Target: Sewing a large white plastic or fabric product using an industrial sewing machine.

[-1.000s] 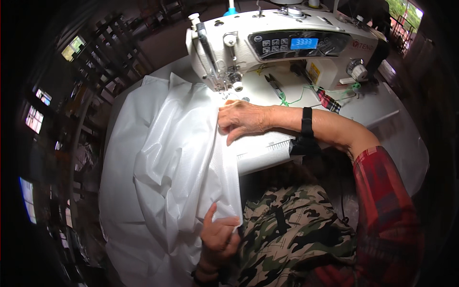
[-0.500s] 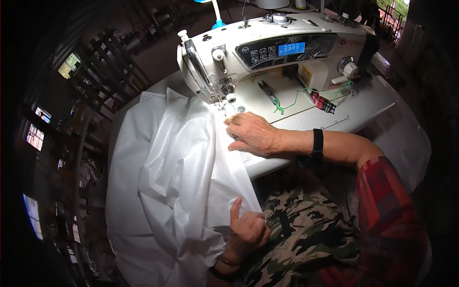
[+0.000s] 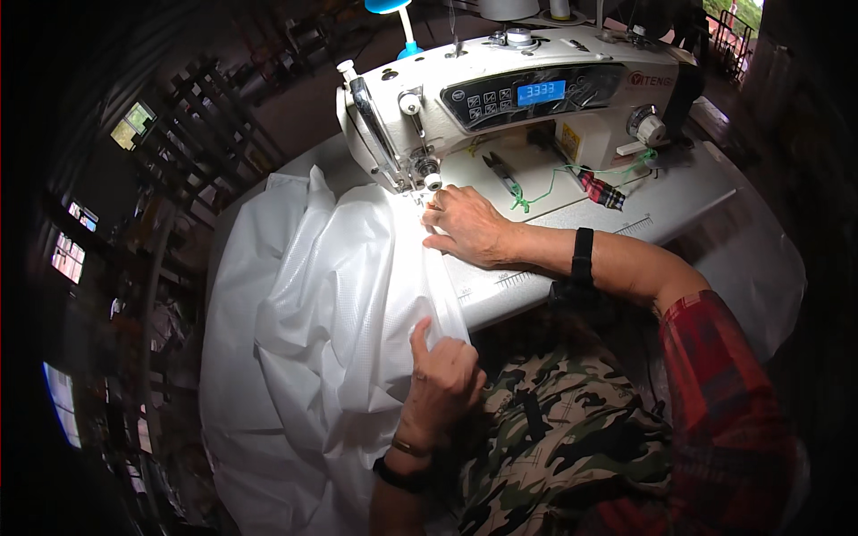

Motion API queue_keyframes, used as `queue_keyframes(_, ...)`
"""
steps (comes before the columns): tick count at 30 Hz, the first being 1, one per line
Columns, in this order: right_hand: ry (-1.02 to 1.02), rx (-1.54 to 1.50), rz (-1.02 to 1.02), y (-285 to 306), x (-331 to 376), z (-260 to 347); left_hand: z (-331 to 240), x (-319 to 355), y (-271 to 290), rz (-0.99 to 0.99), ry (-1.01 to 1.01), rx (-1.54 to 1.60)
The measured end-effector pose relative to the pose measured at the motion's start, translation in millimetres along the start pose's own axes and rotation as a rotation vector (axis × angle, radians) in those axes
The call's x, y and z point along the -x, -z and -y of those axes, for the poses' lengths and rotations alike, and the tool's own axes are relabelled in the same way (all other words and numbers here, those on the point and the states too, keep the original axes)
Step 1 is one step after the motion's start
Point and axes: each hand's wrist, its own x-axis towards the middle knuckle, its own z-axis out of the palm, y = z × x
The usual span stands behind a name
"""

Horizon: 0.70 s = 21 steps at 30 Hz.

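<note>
White woven plastic sheeting [image 3: 331, 295] drapes in loose folds over the left of the sewing table, its right edge running up to the needle of a white sewing machine [image 3: 384, 107]. Close beside the presser foot, my right hand [image 3: 474, 228] pinches the edge with bent fingers; the fingertips are partly lost in the glare of the lamp. Nearer to me, my left hand [image 3: 444, 380] is curled round the same edge, its index finger pointing up along the sheeting. What lies under the left fingers is hidden.
Thread snips [image 3: 500, 171] with green cord lie on the machine bed, near a plaid cloth scrap [image 3: 603, 190]. A blue lamp [image 3: 393, 5] and a thread cone [image 3: 509, 7] stand behind the machine. My camouflage-covered lap [image 3: 572, 429] is below the table's front edge.
My left hand has moved up toward the machine, bringing the edge with it. My right hand has shifted slightly up and left, closer to the needle.
</note>
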Motion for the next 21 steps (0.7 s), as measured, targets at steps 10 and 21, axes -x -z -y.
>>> queue_keyframes(10, -0.023, -0.033, 0.091, 1, -2, -10, 10, -17, 3, -0.013, 0.029, -0.152)
queue_keyframes(21, 0.228, -0.403, -0.037, -22, 148, 74, 1, -4, -5, -0.125, 0.161, -0.177)
